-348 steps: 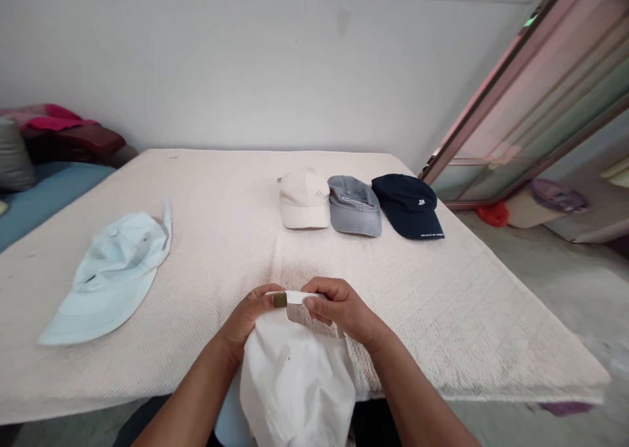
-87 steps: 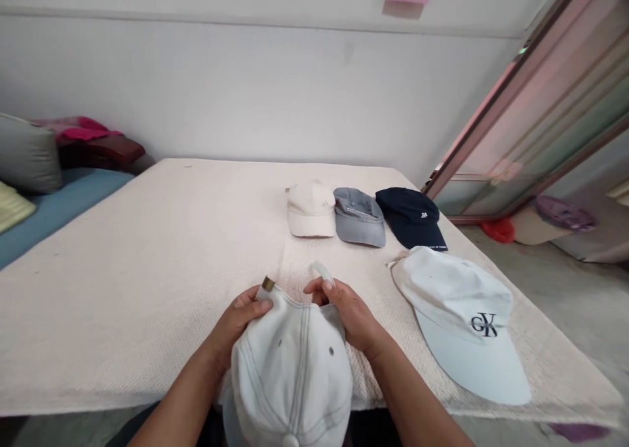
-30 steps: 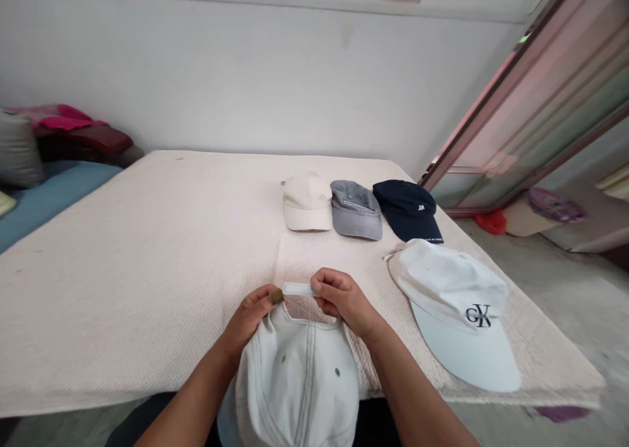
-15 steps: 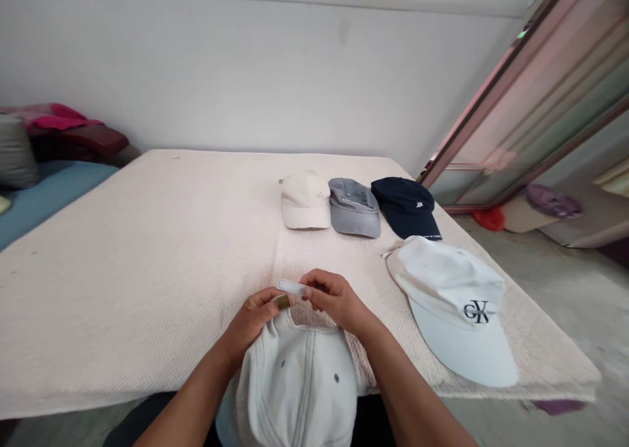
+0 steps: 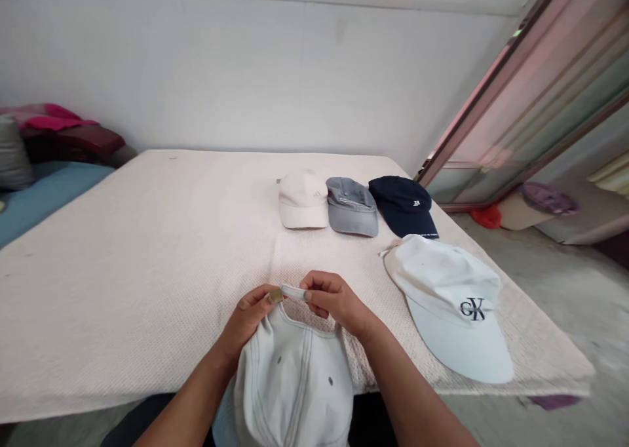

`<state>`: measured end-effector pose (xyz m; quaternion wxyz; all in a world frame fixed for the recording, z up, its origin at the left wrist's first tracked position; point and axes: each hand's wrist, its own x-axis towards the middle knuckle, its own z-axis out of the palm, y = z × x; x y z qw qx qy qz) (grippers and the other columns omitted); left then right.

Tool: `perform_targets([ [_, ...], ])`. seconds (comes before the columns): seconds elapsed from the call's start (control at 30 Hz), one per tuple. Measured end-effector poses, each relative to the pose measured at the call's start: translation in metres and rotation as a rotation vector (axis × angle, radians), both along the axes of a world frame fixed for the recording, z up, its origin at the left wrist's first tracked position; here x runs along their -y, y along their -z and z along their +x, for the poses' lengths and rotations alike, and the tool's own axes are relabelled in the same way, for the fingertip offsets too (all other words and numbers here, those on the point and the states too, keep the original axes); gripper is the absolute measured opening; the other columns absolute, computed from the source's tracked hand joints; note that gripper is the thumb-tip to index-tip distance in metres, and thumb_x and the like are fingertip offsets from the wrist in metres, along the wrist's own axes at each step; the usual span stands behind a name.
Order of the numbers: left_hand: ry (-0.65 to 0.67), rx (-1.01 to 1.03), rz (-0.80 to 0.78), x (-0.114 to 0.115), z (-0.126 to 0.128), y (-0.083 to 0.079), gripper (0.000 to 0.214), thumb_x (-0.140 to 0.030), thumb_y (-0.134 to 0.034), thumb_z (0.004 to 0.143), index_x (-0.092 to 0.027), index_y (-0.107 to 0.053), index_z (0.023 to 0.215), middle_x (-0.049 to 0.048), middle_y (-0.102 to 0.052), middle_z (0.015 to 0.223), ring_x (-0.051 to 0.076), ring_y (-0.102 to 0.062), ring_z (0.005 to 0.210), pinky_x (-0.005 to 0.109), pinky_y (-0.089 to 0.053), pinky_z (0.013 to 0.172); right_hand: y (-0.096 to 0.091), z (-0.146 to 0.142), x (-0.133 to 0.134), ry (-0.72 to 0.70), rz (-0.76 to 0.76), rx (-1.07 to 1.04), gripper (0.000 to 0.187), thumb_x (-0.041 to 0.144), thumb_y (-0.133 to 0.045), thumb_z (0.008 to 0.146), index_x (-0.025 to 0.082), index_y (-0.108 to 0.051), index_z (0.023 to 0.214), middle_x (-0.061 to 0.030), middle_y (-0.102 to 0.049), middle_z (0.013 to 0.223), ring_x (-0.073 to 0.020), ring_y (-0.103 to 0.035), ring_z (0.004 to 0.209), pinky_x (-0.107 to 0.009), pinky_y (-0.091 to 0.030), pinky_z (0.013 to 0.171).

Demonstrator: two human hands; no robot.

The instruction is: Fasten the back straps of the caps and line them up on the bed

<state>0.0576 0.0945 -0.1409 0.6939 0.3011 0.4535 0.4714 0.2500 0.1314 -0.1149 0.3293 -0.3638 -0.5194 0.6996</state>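
I hold a pale blue-white cap (image 5: 292,385) with light stitching at the near edge of the bed, its back facing away from me. My left hand (image 5: 248,319) pinches the brass buckle (image 5: 276,295) at the cap's back. My right hand (image 5: 334,303) pinches the white strap (image 5: 293,292) that runs into the buckle. Both hands are closed on these parts.
A white cap with a dark logo (image 5: 449,303) lies to the right on the cream bedspread (image 5: 147,250). Farther back sit a cream cap (image 5: 302,200), a grey cap (image 5: 351,206) and a navy cap (image 5: 403,206) in a row. Pillows and red cloth (image 5: 59,129) lie far left.
The pale bucket hat on the left and the earlier white cap are gone from my hands; the logo cap now lies right. Recently my right hand worked the strap closer to the buckle.
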Motion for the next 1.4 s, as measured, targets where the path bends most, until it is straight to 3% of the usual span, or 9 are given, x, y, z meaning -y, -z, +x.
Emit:
perform_targets([
  [0.23, 0.013, 0.034, 0.01, 0.0036, -0.0025, -0.0018, 0.016, -0.03, -0.075, 0.068, -0.018, -0.07, 0.076, -0.0026, -0.062, 0.064, 0.008, -0.051, 0.058, 0.018, -0.037, 0.056, 0.0019, -0.0007, -0.0001, -0.05, -0.031, -0.017, 0.006, 0.021, -0.06, 0.072, 0.016, -0.057, 0.072, 0.0068, -0.045, 0.05, -0.0058, -0.034, 0.043, -0.021, -0.024, 0.043],
  [0.47, 0.084, 0.007, 0.055, 0.0057, -0.003, -0.0049, 0.014, -0.03, -0.072, 0.07, -0.017, -0.069, 0.074, -0.0026, -0.058, 0.062, 0.009, -0.047, 0.057, 0.019, -0.035, 0.055, 0.0027, -0.0015, 0.0001, -0.125, 0.048, 0.065, 0.026, 0.04, -0.063, 0.079, 0.015, -0.06, 0.076, 0.0054, -0.045, 0.053, -0.0068, -0.037, 0.047, -0.021, -0.025, 0.044],
  [0.8, 0.091, 0.059, 0.021, 0.0098, -0.0024, -0.0033, 0.01, -0.027, -0.071, 0.072, -0.018, -0.067, 0.073, -0.0042, -0.056, 0.061, 0.007, -0.046, 0.054, 0.018, -0.033, 0.054, 0.0019, -0.0067, 0.0021, -0.098, -0.032, 0.025, 0.023, 0.034, -0.063, 0.079, 0.015, -0.057, 0.067, 0.0052, -0.046, 0.05, -0.0067, -0.038, 0.045, -0.021, -0.025, 0.045],
  [1.23, 0.085, 0.002, 0.031, 0.009, -0.0029, -0.0022, 0.02, -0.035, -0.072, 0.07, -0.016, -0.064, 0.071, -0.004, -0.051, 0.057, 0.008, -0.04, 0.051, 0.019, -0.031, 0.05, 0.0059, -0.0037, 0.003, -0.177, 0.046, 0.036, 0.03, 0.044, -0.063, 0.08, 0.015, -0.06, 0.072, 0.0059, -0.043, 0.05, -0.0063, -0.036, 0.046, -0.021, -0.024, 0.043],
  [1.4, 0.104, 0.016, 0.023, 0.0096, -0.0033, -0.0013, 0.018, -0.032, -0.072, 0.069, -0.016, -0.064, 0.068, -0.0044, -0.05, 0.055, 0.007, -0.04, 0.05, 0.018, -0.03, 0.05, 0.0026, -0.0039, 0.0024, -0.205, 0.001, 0.039, 0.025, 0.039, -0.064, 0.079, 0.015, -0.062, 0.071, 0.006, -0.044, 0.049, -0.0059, -0.035, 0.043, -0.021, -0.023, 0.042],
])
